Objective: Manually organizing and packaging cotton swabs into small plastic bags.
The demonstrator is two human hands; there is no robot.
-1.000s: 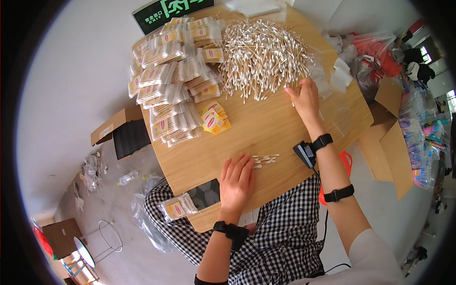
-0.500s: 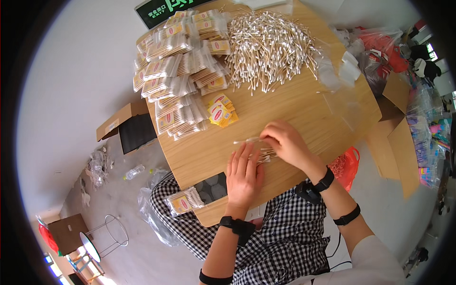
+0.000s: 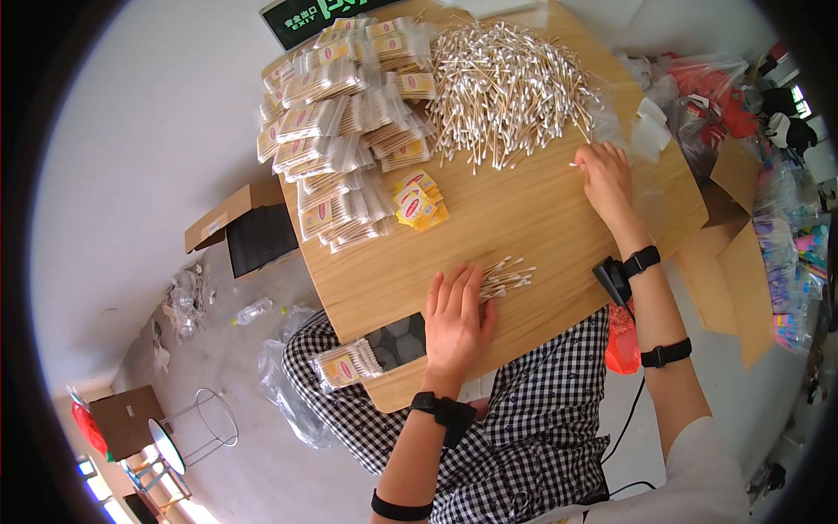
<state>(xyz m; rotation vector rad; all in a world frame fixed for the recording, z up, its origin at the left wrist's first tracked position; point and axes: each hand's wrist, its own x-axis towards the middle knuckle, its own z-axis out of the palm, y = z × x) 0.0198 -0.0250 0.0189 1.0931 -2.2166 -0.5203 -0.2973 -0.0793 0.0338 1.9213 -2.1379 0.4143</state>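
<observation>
My left hand (image 3: 458, 327) lies flat near the table's front edge, fingers stretched out. Beside its fingertips a small bunch of cotton swabs (image 3: 508, 278) rests on the wood, partly covered by the hand. Farther right, my right hand (image 3: 607, 179) is closed in a pinch by the right corner of a big heap of loose cotton swabs (image 3: 511, 92). A white cotton tip (image 3: 574, 164) pokes out from its fingers; the rest of that swab is hidden.
Filled swab packets (image 3: 336, 131) are stacked at the table's far left, with yellow cards (image 3: 421, 203) beside them. A dark pad (image 3: 397, 342) and one packet (image 3: 345, 365) lie at the near left edge. Clear plastic bags (image 3: 648, 129) lie far right; a cardboard box (image 3: 729, 253) stands beyond.
My right hand has moved away from my left hand, up and right to the heap's corner. The small bunch beside my left hand is now more exposed. The view has shifted slightly.
</observation>
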